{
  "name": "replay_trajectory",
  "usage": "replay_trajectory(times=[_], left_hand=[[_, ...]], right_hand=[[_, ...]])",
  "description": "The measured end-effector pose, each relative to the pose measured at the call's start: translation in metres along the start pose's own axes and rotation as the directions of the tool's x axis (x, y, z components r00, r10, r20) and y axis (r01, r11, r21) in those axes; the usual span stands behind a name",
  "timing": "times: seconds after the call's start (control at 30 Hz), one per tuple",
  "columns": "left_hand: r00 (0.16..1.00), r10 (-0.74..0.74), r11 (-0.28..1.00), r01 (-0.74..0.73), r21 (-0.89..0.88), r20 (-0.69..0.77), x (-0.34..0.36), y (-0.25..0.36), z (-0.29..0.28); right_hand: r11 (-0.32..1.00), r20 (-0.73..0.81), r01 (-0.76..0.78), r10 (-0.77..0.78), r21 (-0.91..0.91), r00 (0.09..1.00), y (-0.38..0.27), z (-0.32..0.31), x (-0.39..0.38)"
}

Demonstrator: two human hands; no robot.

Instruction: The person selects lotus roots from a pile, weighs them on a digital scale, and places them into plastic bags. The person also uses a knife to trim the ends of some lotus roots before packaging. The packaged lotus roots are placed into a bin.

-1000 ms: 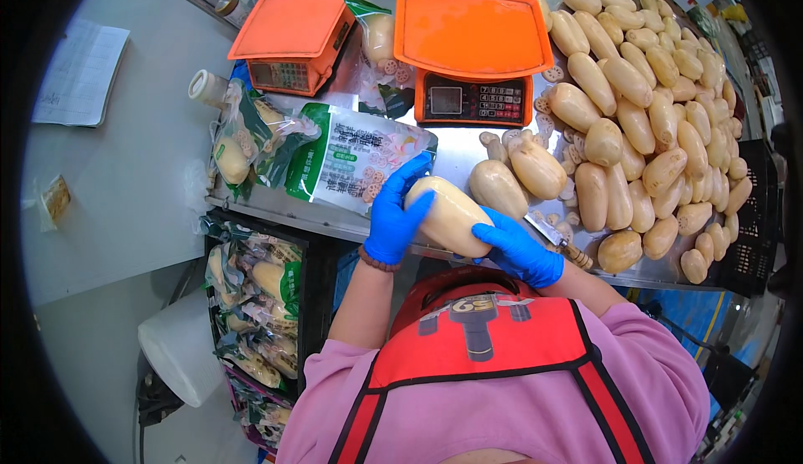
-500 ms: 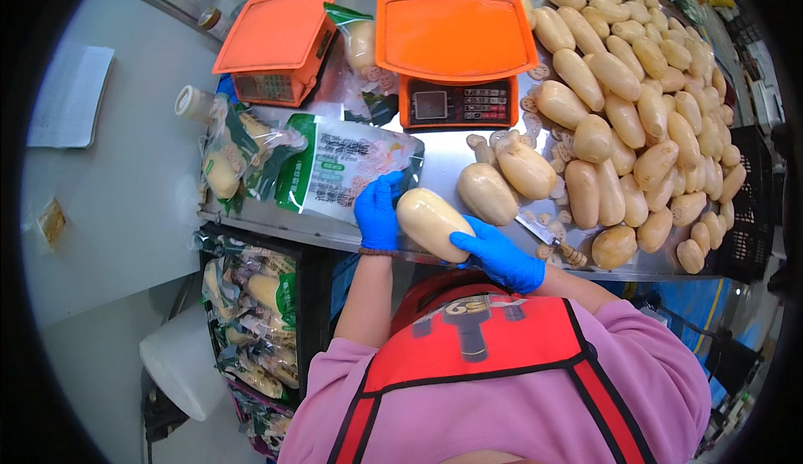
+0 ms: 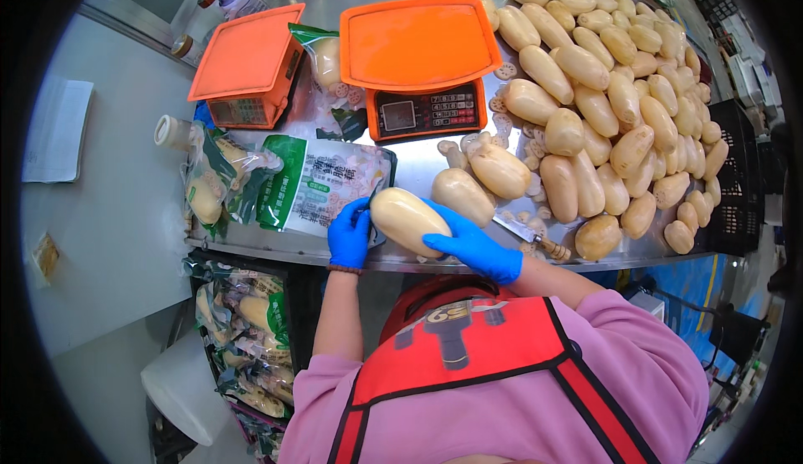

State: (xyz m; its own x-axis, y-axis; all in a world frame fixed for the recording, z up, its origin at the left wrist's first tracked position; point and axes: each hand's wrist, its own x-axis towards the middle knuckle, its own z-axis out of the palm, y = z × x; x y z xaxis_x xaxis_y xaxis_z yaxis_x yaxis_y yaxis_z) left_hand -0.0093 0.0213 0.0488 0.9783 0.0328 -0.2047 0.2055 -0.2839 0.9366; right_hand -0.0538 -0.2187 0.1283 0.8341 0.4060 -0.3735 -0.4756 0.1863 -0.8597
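Observation:
My right hand [image 3: 483, 252], in a blue glove, grips a thick peeled lotus root segment [image 3: 408, 221] over the table's near edge, its thumb on top. My left hand [image 3: 349, 237], gloved in blue too, is closed at the root's left end, beside the near right corner of a flat printed plastic bag [image 3: 330, 181]. The root hides the left fingertips, so what they pinch cannot be made out. Two more segments, one lotus root [image 3: 462, 197] and another lotus root [image 3: 499, 169], lie just beyond my right hand. A wooden-handled knife [image 3: 535, 237] rests to their right.
A large pile of lotus roots [image 3: 619, 88] covers the table's right side. Two orange scales, one left [image 3: 244, 54] and one centre [image 3: 418, 46], stand at the back. A filled bag [image 3: 209, 188] lies left. A black crate [image 3: 288, 297] of packed bags stands below the edge.
The whole view has shifted, moving the table and scales slightly left in the picture. Both hands and the held lotus root keep nearly the same places relative to the bag.

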Motion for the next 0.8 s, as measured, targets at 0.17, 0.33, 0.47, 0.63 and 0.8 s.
replay_trajectory(times=[0.17, 0.33, 0.47, 0.63, 0.8], left_hand=[[0.991, 0.124, 0.99, -0.121, 0.076, -0.047, 0.009, -0.013, -0.022], [0.951, 0.273, 0.957, -0.283, -0.058, -0.144, 0.009, 0.029, -0.031], [0.906, 0.422, 0.891, -0.417, 0.18, 0.009, 0.002, 0.046, -0.025], [0.76, 0.611, 0.627, -0.636, 0.45, 0.222, -0.001, 0.09, -0.015], [0.768, 0.588, 0.676, -0.639, 0.368, 0.254, -0.003, 0.08, -0.005]], right_hand=[[0.997, 0.076, 0.061, -0.058, -0.05, 0.995, -0.007, 0.01, 0.036], [0.828, 0.119, 0.18, -0.138, -0.531, 0.983, 0.011, 0.003, 0.056], [0.996, -0.125, 0.089, -0.09, -0.02, 0.988, 0.004, 0.009, 0.074], [0.448, 0.384, 0.426, -0.186, -0.786, 0.904, 0.001, 0.022, 0.06], [0.913, -0.009, 0.016, -0.021, -0.407, 1.0, 0.033, 0.002, 0.088]])
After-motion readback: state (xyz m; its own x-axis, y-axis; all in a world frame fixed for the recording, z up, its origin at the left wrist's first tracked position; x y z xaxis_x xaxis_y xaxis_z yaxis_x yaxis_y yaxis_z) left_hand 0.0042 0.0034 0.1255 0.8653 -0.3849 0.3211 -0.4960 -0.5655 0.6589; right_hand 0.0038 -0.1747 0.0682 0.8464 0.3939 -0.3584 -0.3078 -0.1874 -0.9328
